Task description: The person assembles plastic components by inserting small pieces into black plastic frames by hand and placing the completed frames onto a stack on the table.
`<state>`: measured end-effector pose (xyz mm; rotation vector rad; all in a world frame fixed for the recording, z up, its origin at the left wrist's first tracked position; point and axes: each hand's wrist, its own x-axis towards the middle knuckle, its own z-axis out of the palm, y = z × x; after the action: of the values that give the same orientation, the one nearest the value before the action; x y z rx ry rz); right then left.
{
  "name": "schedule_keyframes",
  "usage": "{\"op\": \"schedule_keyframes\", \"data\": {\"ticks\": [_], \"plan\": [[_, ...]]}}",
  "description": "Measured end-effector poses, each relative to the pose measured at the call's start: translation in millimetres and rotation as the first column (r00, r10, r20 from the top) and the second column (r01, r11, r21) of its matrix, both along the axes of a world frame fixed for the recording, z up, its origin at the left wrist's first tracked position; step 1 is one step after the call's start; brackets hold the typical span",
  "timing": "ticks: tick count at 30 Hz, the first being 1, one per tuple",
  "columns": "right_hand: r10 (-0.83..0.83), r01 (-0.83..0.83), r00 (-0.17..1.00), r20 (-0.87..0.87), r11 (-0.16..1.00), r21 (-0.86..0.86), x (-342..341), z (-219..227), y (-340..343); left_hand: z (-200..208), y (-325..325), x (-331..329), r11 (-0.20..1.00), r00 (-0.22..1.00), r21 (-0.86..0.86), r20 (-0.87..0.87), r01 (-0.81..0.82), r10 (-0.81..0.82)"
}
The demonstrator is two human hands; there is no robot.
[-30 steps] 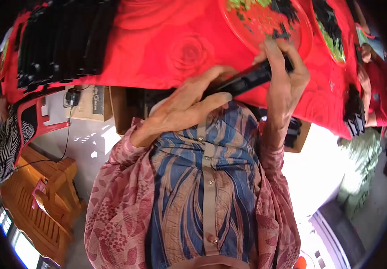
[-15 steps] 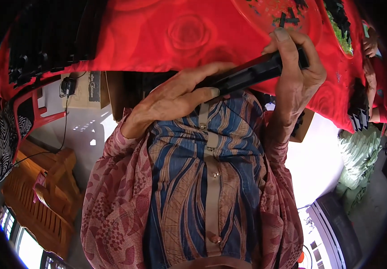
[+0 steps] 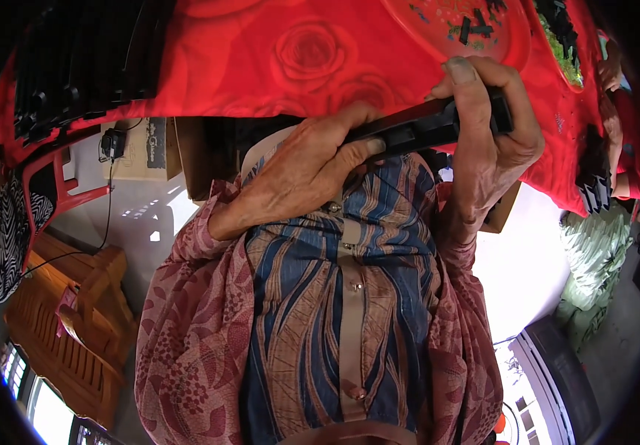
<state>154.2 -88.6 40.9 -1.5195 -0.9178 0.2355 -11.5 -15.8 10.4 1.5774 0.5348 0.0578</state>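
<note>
A long black plastic channel-like piece (image 3: pixel 420 132) is held between my hands, over my lap at the table's near edge. It slants up toward the right. My left hand (image 3: pixel 316 159) grips its left end, thumb in front and fingers behind. My right hand (image 3: pixel 487 119) is wrapped around the right end, its thumb bent over the upper edge. Whether a small part sits under that thumb is hidden. Just beyond my right hand lies a red tray (image 3: pixel 438 41) with a printed pattern. Several short black strips (image 3: pixel 476 31) rest in it.
A red rose-patterned cloth (image 3: pixel 245 67) covers the table. Many long black pieces (image 3: pixel 86 67) are stacked at the far left. More black pieces (image 3: pixel 594 174) stand at the right edge, near another person's arm (image 3: pixel 611 122). A red chair (image 3: pixel 56 178) and cardboard box (image 3: pixel 158 148) stand at left.
My left hand has shifted right and closer along the black piece, covering more of its left end. My right hand has dropped slightly, uncovering more of the strips in the tray.
</note>
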Motion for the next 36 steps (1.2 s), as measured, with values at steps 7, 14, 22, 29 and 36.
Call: {"op": "schedule_keyframes", "data": {"ticks": [7,14,22,29,36], "plan": [[0.019,-0.018,0.998,0.066,1.0,-0.025,4.4,-6.7,-1.1,-18.4,-12.8,3.6,0.99,0.989,0.106,0.122,-0.098,0.084],[-0.005,-0.006,0.993,0.118,0.995,0.097,1.9,-11.2,-1.0,-13.8,-11.0,2.4,0.975,0.987,0.2,0.142,-0.099,0.071],[0.073,-0.076,0.995,0.062,0.996,0.052,-1.2,-3.9,2.6,-11.8,-9.9,5.5,0.989,0.98,-0.012,0.132,-0.15,0.151],[0.149,-0.146,0.985,-0.084,0.989,0.038,6.4,3.9,2.9,9.4,6.6,8.1,0.989,0.997,-0.145,0.082,0.018,-0.006],[0.292,-0.291,0.894,-0.34,0.955,0.057,7.8,4.3,-3.8,7.9,17.7,-0.4,0.869,0.989,-0.475,0.105,0.14,-0.102]]}}
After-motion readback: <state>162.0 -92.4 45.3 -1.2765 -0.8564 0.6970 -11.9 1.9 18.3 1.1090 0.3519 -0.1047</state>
